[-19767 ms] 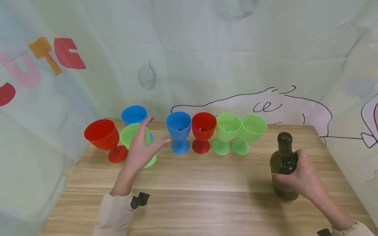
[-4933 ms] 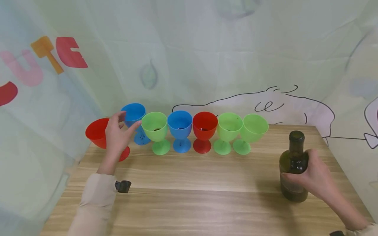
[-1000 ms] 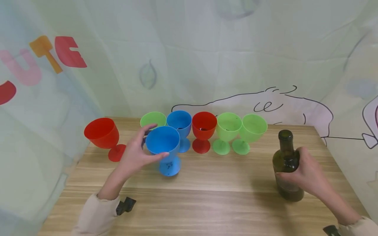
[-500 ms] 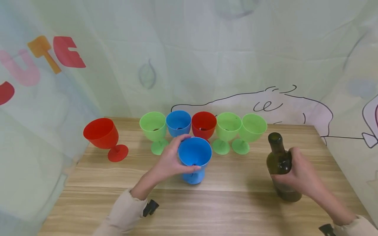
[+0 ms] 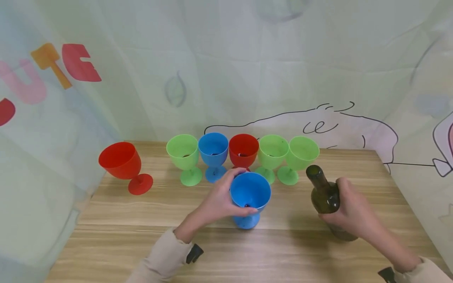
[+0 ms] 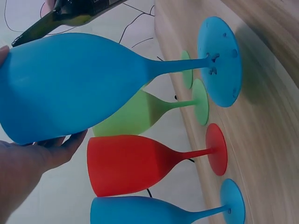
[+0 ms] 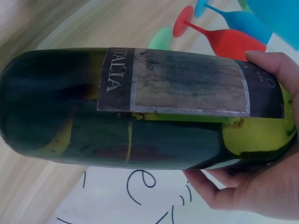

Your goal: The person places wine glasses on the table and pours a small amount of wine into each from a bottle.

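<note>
My left hand (image 5: 221,198) grips the bowl of a blue goblet (image 5: 250,192) in front of the row, thumb on the near side. In the left wrist view that goblet (image 6: 70,86) looks upright, its foot near the tabletop; whether it touches is unclear. My right hand (image 5: 354,210) is wrapped round a dark green wine bottle (image 5: 325,196), whose neck leans left toward the goblet. The right wrist view shows a worn paper label (image 7: 187,84) and dark liquid inside the bottle. The bottle's mouth is apart from the goblet's rim.
Along the back edge stand a green goblet (image 5: 183,151), a blue goblet (image 5: 213,148), a red goblet (image 5: 244,149) and two more green goblets. Another red goblet (image 5: 122,161) is alone at the left of the wooden table (image 5: 141,251). A printed cloth (image 5: 226,78) hangs behind.
Earlier, the green goblet was moved from the left into the row. Since then my left hand has brought the blue goblet rightward and nearer, while the bottle has tilted left.
</note>
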The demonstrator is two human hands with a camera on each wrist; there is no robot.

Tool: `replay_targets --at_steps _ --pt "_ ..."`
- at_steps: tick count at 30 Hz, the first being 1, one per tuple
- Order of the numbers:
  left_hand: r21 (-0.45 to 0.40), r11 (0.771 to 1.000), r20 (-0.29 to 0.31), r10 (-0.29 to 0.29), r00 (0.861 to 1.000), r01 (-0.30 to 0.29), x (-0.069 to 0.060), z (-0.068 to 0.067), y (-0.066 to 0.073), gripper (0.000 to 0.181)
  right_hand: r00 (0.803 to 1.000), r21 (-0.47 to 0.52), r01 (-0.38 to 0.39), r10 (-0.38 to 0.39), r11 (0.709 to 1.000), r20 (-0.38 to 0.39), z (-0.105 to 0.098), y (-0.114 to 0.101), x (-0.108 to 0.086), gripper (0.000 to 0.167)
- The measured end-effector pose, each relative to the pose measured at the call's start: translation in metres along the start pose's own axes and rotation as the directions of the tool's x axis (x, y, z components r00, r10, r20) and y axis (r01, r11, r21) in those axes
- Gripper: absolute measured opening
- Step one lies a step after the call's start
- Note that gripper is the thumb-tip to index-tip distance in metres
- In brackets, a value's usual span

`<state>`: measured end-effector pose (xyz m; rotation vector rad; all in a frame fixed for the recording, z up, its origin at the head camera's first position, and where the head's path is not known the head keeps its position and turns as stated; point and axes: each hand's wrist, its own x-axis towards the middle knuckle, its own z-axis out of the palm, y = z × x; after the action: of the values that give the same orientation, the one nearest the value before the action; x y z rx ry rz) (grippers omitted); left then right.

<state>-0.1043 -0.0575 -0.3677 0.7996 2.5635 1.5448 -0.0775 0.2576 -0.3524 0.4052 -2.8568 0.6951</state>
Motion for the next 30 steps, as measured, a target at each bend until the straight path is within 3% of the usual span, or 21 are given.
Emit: replay_targets --at_steps 11,20,24,30 --pt "0.028 0.998 -0.008 -0.055 0.998 0.056 -0.001 0.008 -0.001 0.084 0.999 -0.105 0.040 -0.039 0.994 0.016 0.004 -0.010 0.000 0.067" --pt "0.046 0.999 -0.013 0.010 1.000 -0.009 -0.003 0.012 0.000 0.083 0.996 -0.219 0.041 -0.023 0.975 0.083 0.004 -0.022 0.003 0.067" --pt "0.060 0.998 -0.006 0.025 1.000 -0.025 -0.002 0.013 0.001 0.083 0.995 -0.293 0.066 -0.042 0.954 0.088 0.004 -0.027 0.004 0.066" --pt "0.087 0.996 0.006 0.016 1.000 -0.017 -0.001 0.014 0.003 0.083 0.991 -0.422 0.130 -0.119 0.897 0.054 0.004 -0.032 0.004 0.065"
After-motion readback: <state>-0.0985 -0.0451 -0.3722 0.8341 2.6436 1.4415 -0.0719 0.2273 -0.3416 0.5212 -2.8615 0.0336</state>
